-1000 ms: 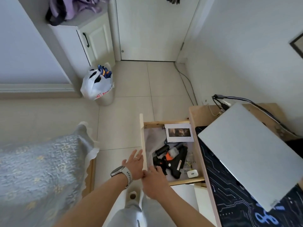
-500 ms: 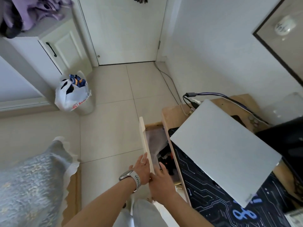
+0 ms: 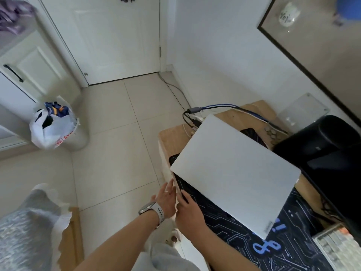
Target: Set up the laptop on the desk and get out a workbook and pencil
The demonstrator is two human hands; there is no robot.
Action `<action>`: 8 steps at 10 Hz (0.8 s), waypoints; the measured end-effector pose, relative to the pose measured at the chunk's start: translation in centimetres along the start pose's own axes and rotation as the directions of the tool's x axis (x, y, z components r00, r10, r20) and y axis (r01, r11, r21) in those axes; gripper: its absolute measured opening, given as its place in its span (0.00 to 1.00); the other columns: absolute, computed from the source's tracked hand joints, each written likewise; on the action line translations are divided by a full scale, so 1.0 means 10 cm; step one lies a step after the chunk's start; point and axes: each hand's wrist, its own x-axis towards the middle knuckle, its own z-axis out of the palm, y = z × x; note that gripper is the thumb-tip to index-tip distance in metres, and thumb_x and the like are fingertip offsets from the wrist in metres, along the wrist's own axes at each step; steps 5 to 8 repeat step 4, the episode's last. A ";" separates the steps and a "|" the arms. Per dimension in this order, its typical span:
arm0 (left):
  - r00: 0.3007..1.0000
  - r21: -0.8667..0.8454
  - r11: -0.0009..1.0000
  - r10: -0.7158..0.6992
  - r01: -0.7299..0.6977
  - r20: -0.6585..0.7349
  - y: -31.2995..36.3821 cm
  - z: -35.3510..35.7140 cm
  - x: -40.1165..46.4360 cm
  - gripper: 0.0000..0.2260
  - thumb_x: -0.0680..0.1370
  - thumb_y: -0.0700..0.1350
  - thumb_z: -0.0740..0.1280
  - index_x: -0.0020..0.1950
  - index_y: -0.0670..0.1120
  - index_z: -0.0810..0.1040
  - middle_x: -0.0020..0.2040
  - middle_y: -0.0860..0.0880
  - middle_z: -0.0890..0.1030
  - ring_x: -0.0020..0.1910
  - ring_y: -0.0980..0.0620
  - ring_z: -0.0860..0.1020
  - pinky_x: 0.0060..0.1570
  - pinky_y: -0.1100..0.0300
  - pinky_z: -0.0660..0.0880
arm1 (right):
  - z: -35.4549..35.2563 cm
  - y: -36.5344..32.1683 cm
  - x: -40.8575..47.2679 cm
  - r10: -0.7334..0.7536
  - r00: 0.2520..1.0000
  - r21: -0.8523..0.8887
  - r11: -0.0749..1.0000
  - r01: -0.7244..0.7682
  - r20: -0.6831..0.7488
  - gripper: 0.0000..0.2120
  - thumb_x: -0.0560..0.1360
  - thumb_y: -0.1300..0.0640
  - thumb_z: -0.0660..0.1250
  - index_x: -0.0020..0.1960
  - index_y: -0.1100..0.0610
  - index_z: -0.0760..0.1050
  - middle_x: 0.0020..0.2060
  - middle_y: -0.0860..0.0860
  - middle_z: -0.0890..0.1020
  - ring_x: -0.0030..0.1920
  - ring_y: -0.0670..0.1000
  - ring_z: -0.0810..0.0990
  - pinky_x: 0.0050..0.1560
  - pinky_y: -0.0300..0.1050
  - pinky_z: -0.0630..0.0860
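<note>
Both forearms reach forward, side by side; left hand [image 3: 166,200] flat with fingers extended, right hand [image 3: 188,210] palm down, fingers loosely spread

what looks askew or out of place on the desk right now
The closed silver laptop lies diagonally across the desk mat, its far corner by the cable hub and one corner past the mat's left edge. Nothing looks spilled or damaged.
</note>
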 end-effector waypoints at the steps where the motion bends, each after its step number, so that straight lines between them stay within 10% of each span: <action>1: 0.999 0.000 1.000 0.013 -0.013 0.038 0.07 -0.09 -0.01 0.33 0.78 0.41 0.58 0.77 0.53 0.44 0.77 0.54 0.37 0.76 0.51 0.37 0.71 0.41 0.56 | 0.11 0.02 0.00 -0.034 0.997 -0.089 0.996 0.028 -0.067 0.21 0.80 0.53 0.51 0.62 0.63 0.76 0.66 0.59 0.74 0.77 0.58 0.48 0.71 0.52 0.31; 3: 0.993 0.006 1.000 0.008 -0.008 0.115 -0.08 -0.14 0.07 0.31 0.77 0.47 0.61 0.77 0.52 0.49 0.78 0.51 0.43 0.76 0.48 0.40 0.72 0.42 0.56 | 0.12 0.11 -0.04 -0.101 0.993 -0.099 0.991 0.095 -0.058 0.19 0.80 0.54 0.53 0.54 0.61 0.80 0.65 0.59 0.75 0.76 0.59 0.49 0.75 0.58 0.36; 4: 1.000 -0.116 0.993 -0.014 0.013 -0.011 -0.28 -0.36 0.14 0.20 0.77 0.50 0.59 0.70 0.55 0.68 0.72 0.51 0.67 0.73 0.48 0.59 0.71 0.49 0.60 | 0.00 0.26 -0.15 -0.076 0.980 0.037 0.996 0.084 -0.182 0.11 0.74 0.57 0.60 0.47 0.56 0.81 0.60 0.56 0.78 0.69 0.58 0.67 0.73 0.61 0.52; 8: 1.000 -0.116 0.993 -0.014 0.013 -0.011 -0.28 -0.36 0.14 0.20 0.77 0.50 0.59 0.70 0.55 0.68 0.72 0.51 0.67 0.73 0.48 0.59 0.71 0.49 0.60 | 0.00 0.26 -0.15 -0.076 0.980 0.037 0.996 0.084 -0.182 0.11 0.74 0.57 0.60 0.47 0.56 0.81 0.60 0.56 0.78 0.69 0.58 0.67 0.73 0.61 0.52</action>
